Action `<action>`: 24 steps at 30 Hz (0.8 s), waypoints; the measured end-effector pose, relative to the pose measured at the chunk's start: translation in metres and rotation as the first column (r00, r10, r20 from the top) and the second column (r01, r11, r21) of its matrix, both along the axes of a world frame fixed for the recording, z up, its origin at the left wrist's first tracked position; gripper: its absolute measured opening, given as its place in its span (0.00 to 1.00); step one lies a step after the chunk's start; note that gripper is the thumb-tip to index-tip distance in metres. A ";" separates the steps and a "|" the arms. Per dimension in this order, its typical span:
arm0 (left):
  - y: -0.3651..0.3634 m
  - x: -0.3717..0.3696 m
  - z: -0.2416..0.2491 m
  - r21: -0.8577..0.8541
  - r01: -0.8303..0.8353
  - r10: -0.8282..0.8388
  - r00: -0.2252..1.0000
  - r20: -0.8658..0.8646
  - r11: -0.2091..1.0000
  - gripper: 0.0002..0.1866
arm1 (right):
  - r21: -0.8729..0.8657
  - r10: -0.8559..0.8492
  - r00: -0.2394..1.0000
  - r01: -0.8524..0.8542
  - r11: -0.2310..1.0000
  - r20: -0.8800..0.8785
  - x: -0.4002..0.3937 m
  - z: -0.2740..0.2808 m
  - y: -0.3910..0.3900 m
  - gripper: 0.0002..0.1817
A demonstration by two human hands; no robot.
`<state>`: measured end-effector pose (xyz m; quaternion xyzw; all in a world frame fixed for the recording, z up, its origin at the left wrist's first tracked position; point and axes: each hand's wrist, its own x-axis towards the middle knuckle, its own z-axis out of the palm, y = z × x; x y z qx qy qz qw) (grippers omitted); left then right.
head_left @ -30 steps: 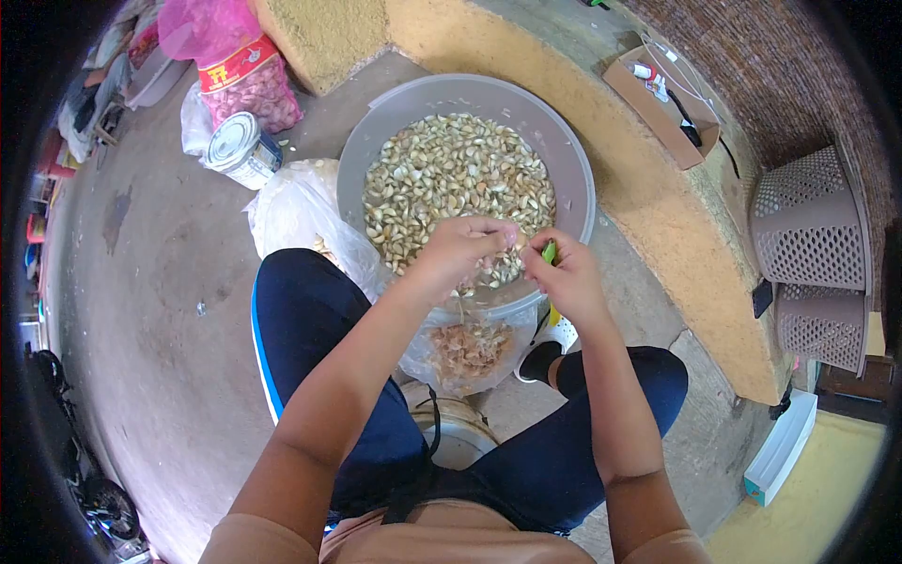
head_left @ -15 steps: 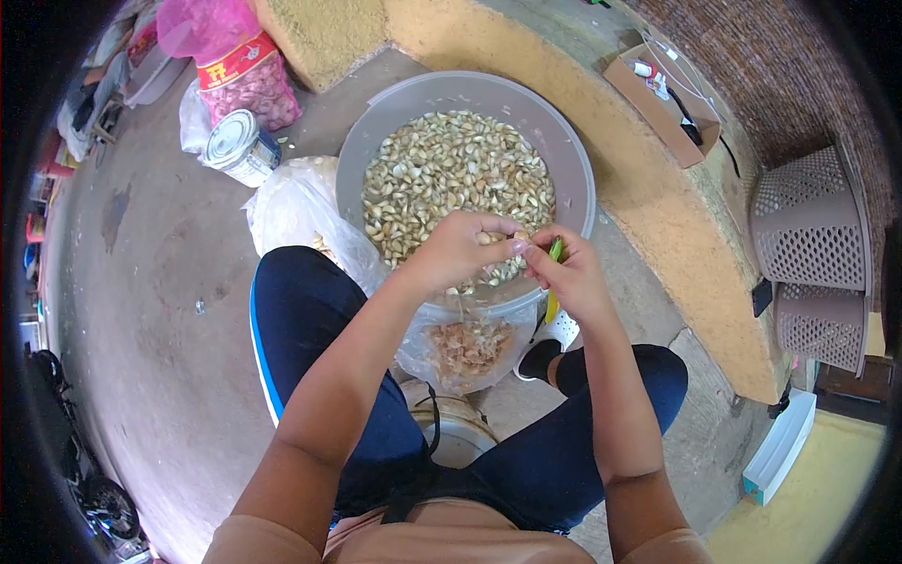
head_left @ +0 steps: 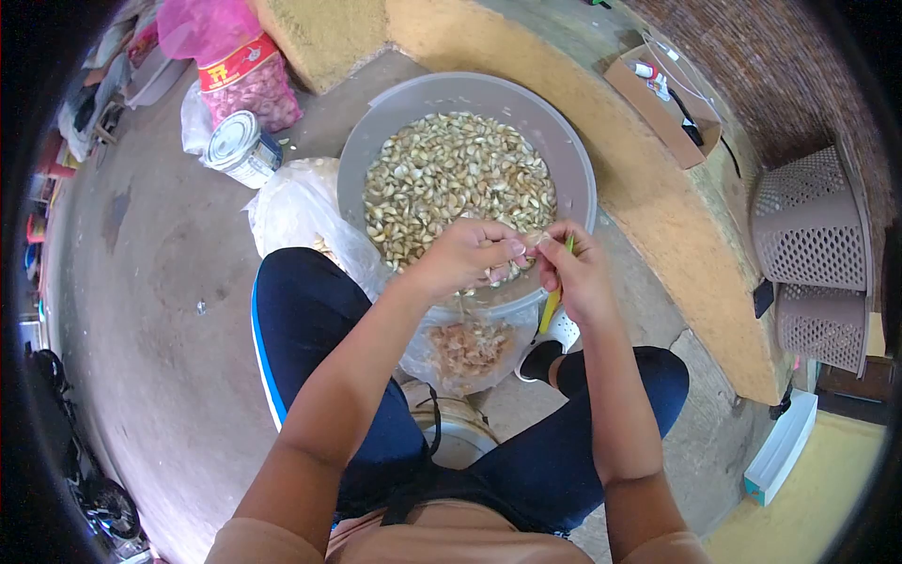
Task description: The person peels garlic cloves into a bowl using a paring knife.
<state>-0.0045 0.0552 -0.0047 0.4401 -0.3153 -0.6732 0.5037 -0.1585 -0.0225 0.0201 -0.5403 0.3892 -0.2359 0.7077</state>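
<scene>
Over the near rim of a big grey tub (head_left: 352, 179) my two hands meet. Garlic cloves (head_left: 460, 169) in water fill much of the tub. My left hand (head_left: 467, 256) is closed, thumb and forefinger pinching a garlic clove, which the fingers mostly cover. Close beside it, my right hand (head_left: 575, 268) has its fingertips at the clove, with a thin piece of skin between the hands. A slim yellow-green tool, apparently a small knife (head_left: 551, 308), is tucked in the right hand; its blade is not visible. Below the rim hangs a clear bag of brown peelings (head_left: 470, 350).
Left of the tub sit a white plastic bag (head_left: 296, 211), a lidded bucket (head_left: 242, 150) and a pink net sack (head_left: 249, 85) of garlic. A yellow ledge (head_left: 648, 226) curves along the right, with a cardboard box (head_left: 662, 103) on it. Grey perforated baskets (head_left: 813, 226) stand farther right.
My hands have drawn slightly apart, and thin skin now shows between them. The right hand has turned a little, tilting the yellow-green knife.
</scene>
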 end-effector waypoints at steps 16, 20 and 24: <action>0.006 0.018 0.009 -0.204 -0.107 0.219 0.700 0.680 0.973 0.13 | -0.065 0.301 0.208 -0.904 0.423 -0.930 -0.025 -0.069 0.019 0.12; 0.013 0.023 0.005 -0.293 -0.095 0.285 0.639 0.715 0.951 0.13 | 0.141 0.390 -0.023 -0.951 0.277 -0.920 -0.028 -0.108 0.034 0.12; 0.015 0.026 0.002 -0.312 -0.099 0.302 0.631 0.715 0.945 0.13 | 0.115 0.370 0.016 -0.937 0.329 -0.929 -0.025 -0.114 0.047 0.12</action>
